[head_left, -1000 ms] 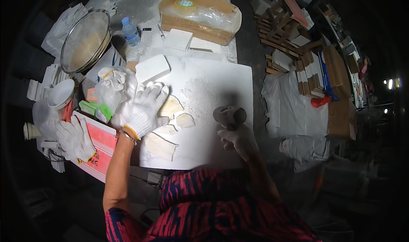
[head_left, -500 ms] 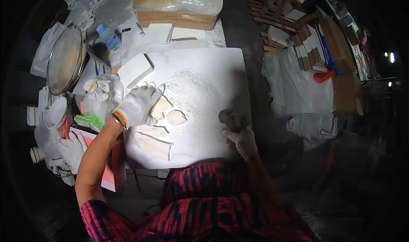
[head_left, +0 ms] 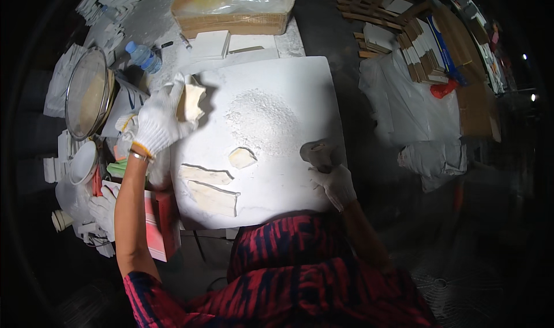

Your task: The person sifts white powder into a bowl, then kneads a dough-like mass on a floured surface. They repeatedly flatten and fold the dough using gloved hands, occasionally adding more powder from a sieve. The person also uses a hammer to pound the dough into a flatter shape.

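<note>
A white slab (head_left: 277, 195) serves as the work surface, with a round patch of white crumbs (head_left: 262, 120) on it. My gloved left hand (head_left: 158, 120) grips a jagged, cream-coloured stone piece (head_left: 193, 101) over the slab's far left corner. A small cream stone piece (head_left: 242, 157) lies below the crumbs. Two longer stone pieces, a narrow one (head_left: 206, 174) and a wider one (head_left: 214, 198), lie at the near left. At the right edge, my gloved right hand (head_left: 336, 185) is closed on a dark grey, hammer-like tool (head_left: 319, 154); shadow hides its exact shape.
Beyond the slab stand a cardboard box (head_left: 234, 23) with tape and plastic, and white tiles (head_left: 212, 44). To the left are a water bottle (head_left: 143, 56), a round sieve (head_left: 86, 94), a white bowl (head_left: 84, 161) and a red box (head_left: 163, 224). Wrapped stacks (head_left: 407, 91) stand right.
My left hand has lifted a cream stone piece off the slab and moved it away, up and left. A white block seen there before no longer shows clearly. My right hand has barely moved.
</note>
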{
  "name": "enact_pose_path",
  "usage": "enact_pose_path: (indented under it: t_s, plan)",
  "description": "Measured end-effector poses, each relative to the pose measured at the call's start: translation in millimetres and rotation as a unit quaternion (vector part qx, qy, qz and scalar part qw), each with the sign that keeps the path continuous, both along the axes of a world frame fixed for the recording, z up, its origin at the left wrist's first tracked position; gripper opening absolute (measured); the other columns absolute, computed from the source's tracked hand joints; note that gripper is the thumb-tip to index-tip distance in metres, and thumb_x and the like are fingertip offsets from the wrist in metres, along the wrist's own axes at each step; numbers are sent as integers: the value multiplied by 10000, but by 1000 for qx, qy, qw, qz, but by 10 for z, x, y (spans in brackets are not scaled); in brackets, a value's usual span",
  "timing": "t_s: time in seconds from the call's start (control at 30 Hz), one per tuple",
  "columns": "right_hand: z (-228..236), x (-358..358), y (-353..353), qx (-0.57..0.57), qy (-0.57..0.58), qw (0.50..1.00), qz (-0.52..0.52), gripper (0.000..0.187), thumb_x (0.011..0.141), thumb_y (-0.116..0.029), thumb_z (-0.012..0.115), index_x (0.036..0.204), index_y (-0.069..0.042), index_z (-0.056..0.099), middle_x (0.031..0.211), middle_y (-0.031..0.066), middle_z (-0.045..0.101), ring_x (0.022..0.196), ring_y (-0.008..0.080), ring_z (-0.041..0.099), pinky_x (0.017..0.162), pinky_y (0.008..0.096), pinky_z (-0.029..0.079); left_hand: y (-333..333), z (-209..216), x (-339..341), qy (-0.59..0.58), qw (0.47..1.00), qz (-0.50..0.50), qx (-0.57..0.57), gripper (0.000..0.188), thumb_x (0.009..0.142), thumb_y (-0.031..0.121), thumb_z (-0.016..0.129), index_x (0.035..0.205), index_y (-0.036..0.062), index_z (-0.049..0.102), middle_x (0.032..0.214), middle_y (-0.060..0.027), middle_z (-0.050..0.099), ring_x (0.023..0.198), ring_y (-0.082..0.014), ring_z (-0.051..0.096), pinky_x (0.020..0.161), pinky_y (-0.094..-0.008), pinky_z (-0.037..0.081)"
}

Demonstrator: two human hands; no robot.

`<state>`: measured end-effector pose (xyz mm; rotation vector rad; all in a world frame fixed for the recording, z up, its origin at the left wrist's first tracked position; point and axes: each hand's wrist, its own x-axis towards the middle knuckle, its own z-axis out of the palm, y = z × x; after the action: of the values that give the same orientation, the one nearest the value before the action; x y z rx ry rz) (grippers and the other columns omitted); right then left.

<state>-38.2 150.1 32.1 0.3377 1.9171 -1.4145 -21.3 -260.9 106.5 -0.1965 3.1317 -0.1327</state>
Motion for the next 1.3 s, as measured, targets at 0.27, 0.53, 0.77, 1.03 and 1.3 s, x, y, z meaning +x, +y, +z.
enact_pose_path:
  t_s: [0.27,0.53,0.77,1.03,1.3]
  plan:
    - [-84,39,5,-17,27,999,4,212,882,-157,727,995,17,682,789,41,665,663,108,618,584,265,484,-300,-134,-394,-66,994,66,53,923,767,651,726,1432,42,523,1178,-293,661,1107,-429,658,937,-473,543]
    - [-109,33,79,-23,40,999,9,269,889,-187,744,1044,27,698,811,33,673,701,94,632,610,263,497,177,-15,326,28,993,-103,40,1040,818,813,574,1503,41,447,1386,-265,557,1247,-408,588,1101,-539,420]
    - [-10,-2,49,-23,8,1000,3,287,914,-195,744,1082,31,684,827,29,687,690,83,638,612,238,516,786,-225,1329,-185,953,-239,-9,1107,593,723,771,1435,56,504,1503,-255,431,1407,-477,377,1124,-676,270]
    - [97,-9,-12,14,49,998,33,219,915,-166,726,1036,7,666,755,45,657,602,112,629,523,250,513,1140,-352,1235,-56,991,-123,14,1016,703,766,620,1353,-11,542,1374,-271,497,1321,-434,453,1084,-611,325]
    - [125,-7,-17,-42,-22,999,-15,153,911,-128,718,991,-12,657,737,47,639,557,113,582,473,268,467,1623,-607,964,39,990,109,76,1039,747,678,710,1453,-41,459,1272,-279,540,1186,-438,506,1025,-550,386]
